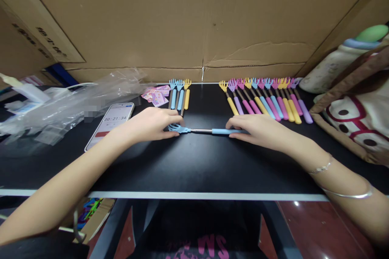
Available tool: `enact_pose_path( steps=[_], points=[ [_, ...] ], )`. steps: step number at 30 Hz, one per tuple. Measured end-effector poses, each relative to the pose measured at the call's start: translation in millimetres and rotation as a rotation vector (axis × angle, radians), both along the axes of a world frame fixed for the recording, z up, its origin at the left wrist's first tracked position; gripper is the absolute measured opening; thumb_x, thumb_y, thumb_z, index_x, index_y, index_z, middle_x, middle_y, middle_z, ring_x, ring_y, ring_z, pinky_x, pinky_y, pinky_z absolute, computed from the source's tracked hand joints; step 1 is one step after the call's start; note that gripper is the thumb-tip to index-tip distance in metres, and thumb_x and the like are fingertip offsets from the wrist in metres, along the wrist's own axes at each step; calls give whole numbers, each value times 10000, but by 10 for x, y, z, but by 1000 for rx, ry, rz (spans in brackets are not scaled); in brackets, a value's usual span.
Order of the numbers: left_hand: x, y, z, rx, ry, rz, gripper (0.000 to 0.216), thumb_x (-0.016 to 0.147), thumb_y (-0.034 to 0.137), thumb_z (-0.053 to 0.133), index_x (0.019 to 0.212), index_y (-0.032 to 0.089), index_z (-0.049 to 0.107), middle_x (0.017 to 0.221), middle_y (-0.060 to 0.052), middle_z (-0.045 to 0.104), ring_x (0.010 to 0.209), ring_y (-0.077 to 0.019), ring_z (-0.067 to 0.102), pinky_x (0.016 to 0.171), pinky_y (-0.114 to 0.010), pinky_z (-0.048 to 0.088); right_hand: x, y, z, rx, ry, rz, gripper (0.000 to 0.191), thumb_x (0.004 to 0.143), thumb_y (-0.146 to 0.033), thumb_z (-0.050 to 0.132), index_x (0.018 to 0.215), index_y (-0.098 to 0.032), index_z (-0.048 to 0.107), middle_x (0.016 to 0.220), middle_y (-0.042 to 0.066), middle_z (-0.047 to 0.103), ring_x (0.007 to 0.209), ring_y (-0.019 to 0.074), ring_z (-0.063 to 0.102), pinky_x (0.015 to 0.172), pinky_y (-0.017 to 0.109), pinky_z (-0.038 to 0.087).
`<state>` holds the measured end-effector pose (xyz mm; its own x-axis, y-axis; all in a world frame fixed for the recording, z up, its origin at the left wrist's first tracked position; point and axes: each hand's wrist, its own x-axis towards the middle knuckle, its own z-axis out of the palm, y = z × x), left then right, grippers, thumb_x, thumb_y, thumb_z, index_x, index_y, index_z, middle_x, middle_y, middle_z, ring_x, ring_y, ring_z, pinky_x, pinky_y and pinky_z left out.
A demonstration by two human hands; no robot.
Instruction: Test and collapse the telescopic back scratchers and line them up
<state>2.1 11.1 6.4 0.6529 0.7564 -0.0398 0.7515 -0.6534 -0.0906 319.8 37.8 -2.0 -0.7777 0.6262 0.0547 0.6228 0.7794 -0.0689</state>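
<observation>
Bare forearms (73, 182) slant in from the lower corners of the frame toward a blue back scratcher (215, 131), set crosswise at centre. A loose hold could let it twist or slip, and a careless lift might knock the three scratchers (187, 99) just above. Left hand (154, 123), palm down, narrowly pinches the claw (183, 130); right hand (258, 129), knuckles up, curls thumb and fingers around the far end.
</observation>
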Motion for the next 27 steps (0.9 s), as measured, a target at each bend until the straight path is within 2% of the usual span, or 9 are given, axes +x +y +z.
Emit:
enact_pose_path(
  steps=[27],
  points=[
    [-8,-4,5,-6,-16,9,288,923,440,466,1112,279,613,1085,-3,663,887,-158,651,680,-223,441,-2,-6,13,-13,7,-4,146,900,-336,490,923,-232,588,863,15,674,660,138,572,546,248,335]
  ],
)
